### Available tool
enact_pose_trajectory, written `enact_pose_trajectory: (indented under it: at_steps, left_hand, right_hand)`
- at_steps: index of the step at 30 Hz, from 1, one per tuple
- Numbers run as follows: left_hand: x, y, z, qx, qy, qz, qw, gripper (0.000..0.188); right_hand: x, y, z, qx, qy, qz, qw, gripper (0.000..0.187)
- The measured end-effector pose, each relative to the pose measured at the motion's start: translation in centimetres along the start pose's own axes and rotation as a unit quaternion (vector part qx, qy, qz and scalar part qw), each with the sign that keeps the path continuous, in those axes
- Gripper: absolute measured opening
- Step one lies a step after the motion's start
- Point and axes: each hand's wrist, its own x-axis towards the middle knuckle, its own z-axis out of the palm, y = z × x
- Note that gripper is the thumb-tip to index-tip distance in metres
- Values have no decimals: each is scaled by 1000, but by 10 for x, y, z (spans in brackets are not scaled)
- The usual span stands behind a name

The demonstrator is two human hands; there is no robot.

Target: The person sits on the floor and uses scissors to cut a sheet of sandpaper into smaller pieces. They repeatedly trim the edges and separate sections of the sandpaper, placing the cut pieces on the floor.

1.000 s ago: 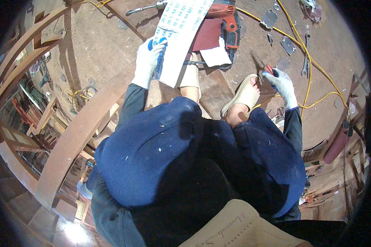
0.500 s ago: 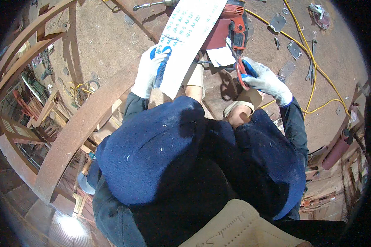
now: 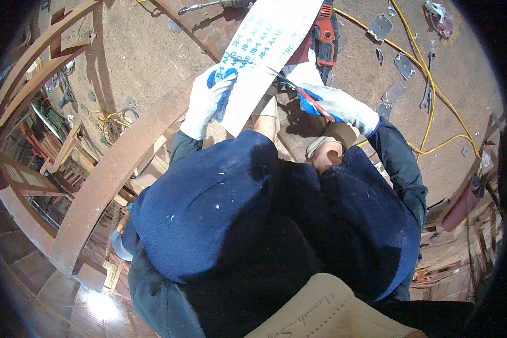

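Your left hand [image 3: 208, 98], in a knitted white glove with blue coating, is closed on the lower edge of a long white sandpaper strip [image 3: 265, 56], which slants upward above your knees. Your right hand [image 3: 335, 106], gloved alike, grips red-handled scissors [image 3: 298, 90], whose thin metal blades meet the strip's right edge. A curved, dusty wooden beam [image 3: 118, 169] lies left, and a yellow cable [image 3: 439, 101] loops across the gritty floor [image 3: 141, 50].

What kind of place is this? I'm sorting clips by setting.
Probably a woodworking shop: curved wooden pieces lie about, a red power tool and a yellow cable sit on the dusty floor.
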Motion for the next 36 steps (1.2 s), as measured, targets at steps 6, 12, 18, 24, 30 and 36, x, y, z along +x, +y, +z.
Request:
enact_pose_trajectory:
  at_steps: [6, 12, 18, 24, 30, 36]
  left_hand:
    - [6, 5, 10, -21, -1, -17, 1000, 30]
    - [8, 9, 11, -16, -11, -11, 1000, 30]
    - [9, 9, 14, -14, -2, -5, 1000, 29]
    - [9, 11, 14, -25, 0, -8, 1000, 29]
    - [8, 10, 15, -52, -3, -17, 998, 30]
    - [15, 4, 7, -87, 31, -41, 995, 32]
  right_hand:
    - [-4, -29, -12, 17, -23, 40, 999, 47]
    - [-5, -24, -19, 121, -39, 52, 991, 45]
    - [-5, -25, -23, 77, -39, 58, 995, 44]
    - [4, -11, -20, -89, 9, -92, 992, 41]
    - [4, -17, -18, -99, -26, -57, 993, 42]
    - [-32, 2, -18, -239, 84, -27, 967, 42]
